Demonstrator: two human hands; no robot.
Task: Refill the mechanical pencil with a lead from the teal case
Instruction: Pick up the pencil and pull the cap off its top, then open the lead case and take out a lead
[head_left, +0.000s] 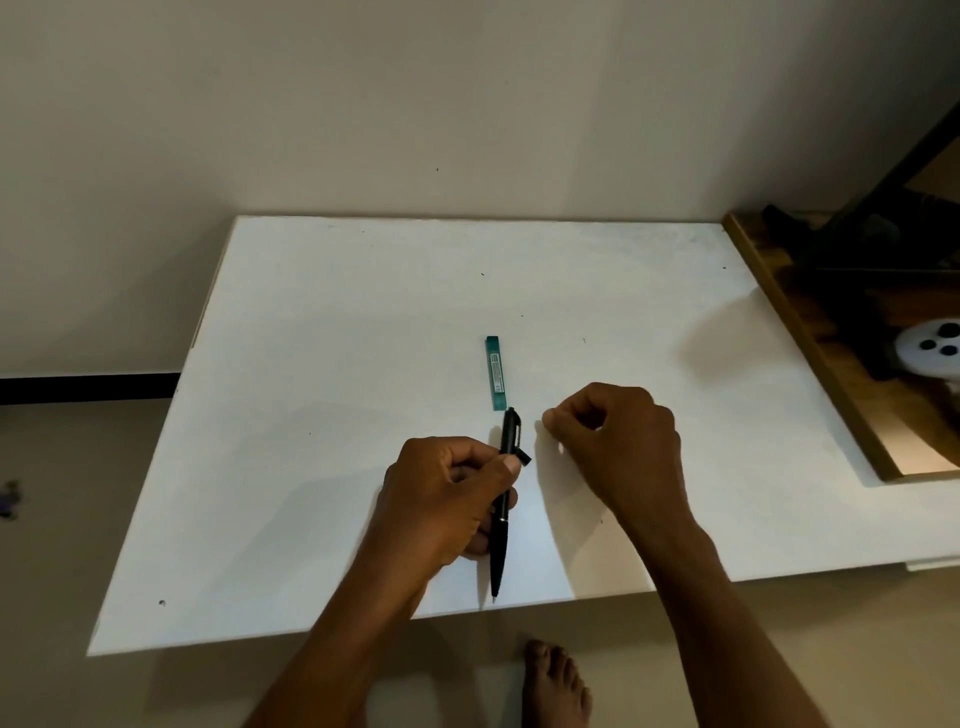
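My left hand (447, 499) is shut on a black mechanical pencil (503, 525), gripping its upper half. The pencil's tip points toward me, near the front edge of the white table (311, 364), and its cap end points away. Just beyond the cap end, the teal lead case (495, 374) lies flat on the table, lengthwise away from me, touching neither hand. My right hand (613, 441) hovers right of the pencil's cap end with fingers curled and thumb and forefinger pinched. Nothing shows in the pinch; a thin lead would be too small to see.
A wooden-framed panel (810, 332) lies along the table's right side, with dark objects and a white round thing with black dots (930, 353) on it. A wall stands right behind the table. My bare foot (556, 686) is on the floor below the front edge.
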